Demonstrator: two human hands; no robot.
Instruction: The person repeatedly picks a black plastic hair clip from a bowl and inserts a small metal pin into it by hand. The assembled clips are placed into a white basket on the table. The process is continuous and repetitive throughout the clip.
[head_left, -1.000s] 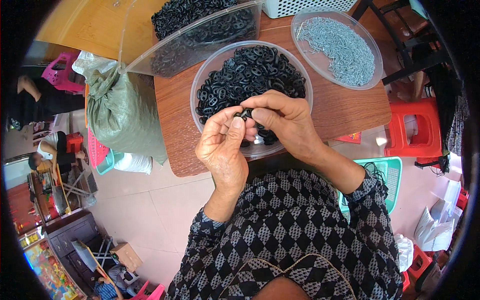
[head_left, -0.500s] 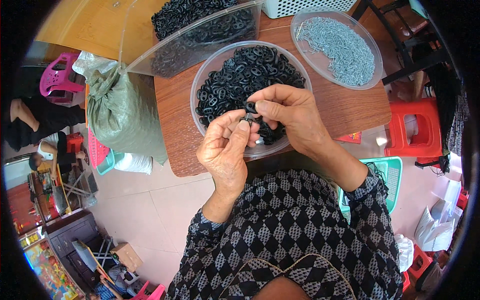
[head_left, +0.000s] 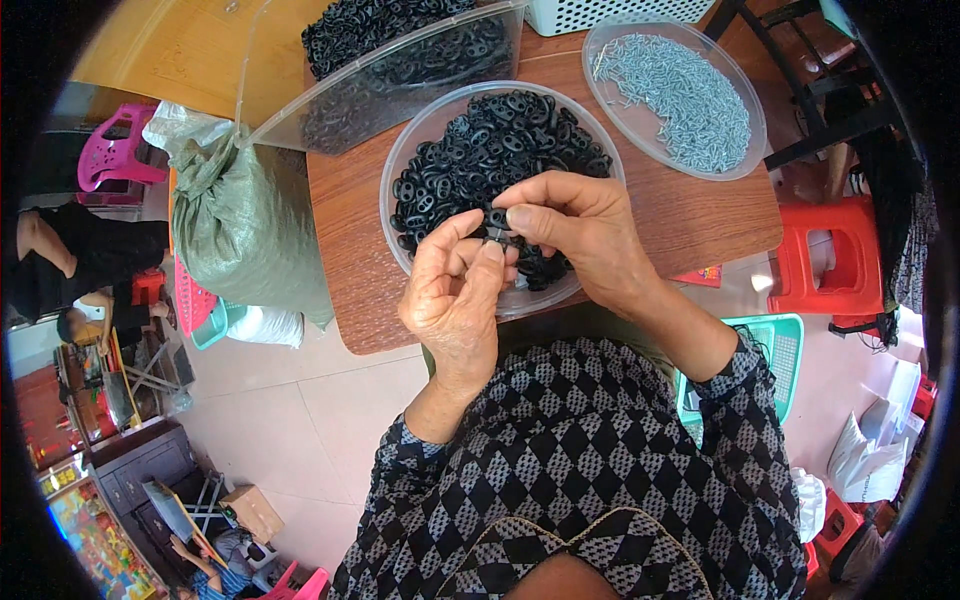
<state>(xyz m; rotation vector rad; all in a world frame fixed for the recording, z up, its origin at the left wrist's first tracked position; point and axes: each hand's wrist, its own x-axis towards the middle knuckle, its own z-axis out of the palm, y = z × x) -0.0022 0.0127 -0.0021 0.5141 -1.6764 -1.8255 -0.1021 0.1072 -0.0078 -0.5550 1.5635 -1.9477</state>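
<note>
Both my hands meet above the near part of a clear round tub (head_left: 388,190) heaped with black two-holed plastic cord-lock parts (head_left: 500,140). My right hand (head_left: 590,240) pinches one black cord-lock part (head_left: 496,217) between thumb and forefinger. Just below it, my left hand (head_left: 455,300) is closed with thumb and fingertips around a small metal spring (head_left: 498,235), which sits against or close under the black part. The fingers hide the spring's lower end, and whether another black piece is there I cannot tell.
A round plate (head_left: 620,120) of small silvery springs (head_left: 690,100) lies at the far right of the wooden table (head_left: 350,240). A clear bin (head_left: 400,85) of black parts stands at the far left. Green sack (head_left: 250,230) left; red stool (head_left: 830,255) and green basket (head_left: 785,360) right.
My left thumb and forefinger have shifted slightly up and right, with the forefinger straighter and closer to the black part. My right hand keeps its pinch almost in place.
</note>
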